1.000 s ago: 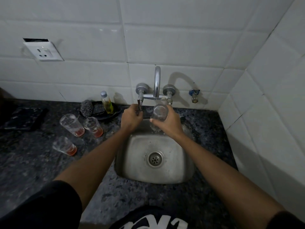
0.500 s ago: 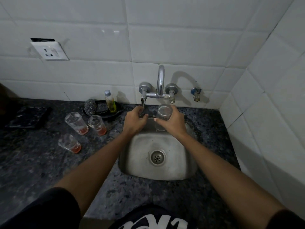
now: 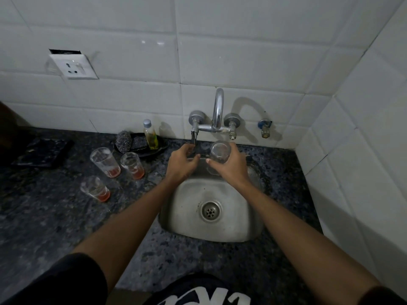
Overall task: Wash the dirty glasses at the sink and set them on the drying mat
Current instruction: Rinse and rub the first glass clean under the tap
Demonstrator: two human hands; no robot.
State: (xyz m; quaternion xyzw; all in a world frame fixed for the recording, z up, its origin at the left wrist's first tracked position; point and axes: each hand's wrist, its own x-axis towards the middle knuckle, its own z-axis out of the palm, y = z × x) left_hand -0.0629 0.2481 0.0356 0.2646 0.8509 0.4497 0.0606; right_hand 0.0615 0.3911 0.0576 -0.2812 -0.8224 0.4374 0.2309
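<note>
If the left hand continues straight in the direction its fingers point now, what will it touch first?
Most likely the tap handle hanging just beyond the left hand; the fingers look already at it. Depth is unclear from this view.

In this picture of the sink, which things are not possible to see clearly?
- Head view: the lower part of the held glass is covered by the right hand.
- Whether water runs from the tap cannot be told; the picture is dim.
- The left hand covers the lever end, so its grip is unclear.
- The dark slab at far left is too dark to identify.
</note>
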